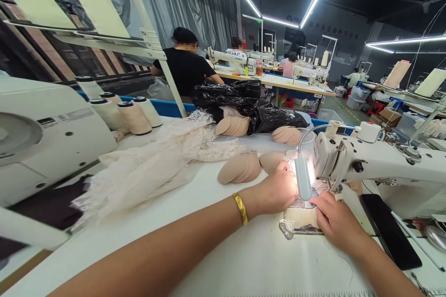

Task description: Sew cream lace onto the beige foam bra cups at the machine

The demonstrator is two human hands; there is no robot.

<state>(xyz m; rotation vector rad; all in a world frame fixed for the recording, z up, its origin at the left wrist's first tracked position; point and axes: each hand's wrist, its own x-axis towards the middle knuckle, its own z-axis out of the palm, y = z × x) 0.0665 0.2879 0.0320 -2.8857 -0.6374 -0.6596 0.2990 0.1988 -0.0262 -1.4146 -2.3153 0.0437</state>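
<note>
My left hand [278, 190], with a gold band at its wrist, is closed beside the needle area of a white sewing machine [386, 155]. Lamp glare hides what its fingers grip. A small grey lamp [303, 181] on a bendy neck hangs between my hands and lights the spot. My right hand [336, 218] lies at the front right of the needle plate, fingers bent and fingertips together; whatever they pinch is too small to make out. Just behind my left hand rests a beige oval pad [271, 162]. Fanned beige pads [240, 168] lie to its left.
Cream lace fabric [149, 171] spreads across the left of the white table. More pad stacks [232, 125] and black plastic bags [258, 111] lie behind. Thread cones [134, 118] stand by another machine [45, 134]. A phone [390, 229] lies right. A co-worker [186, 65] sits ahead.
</note>
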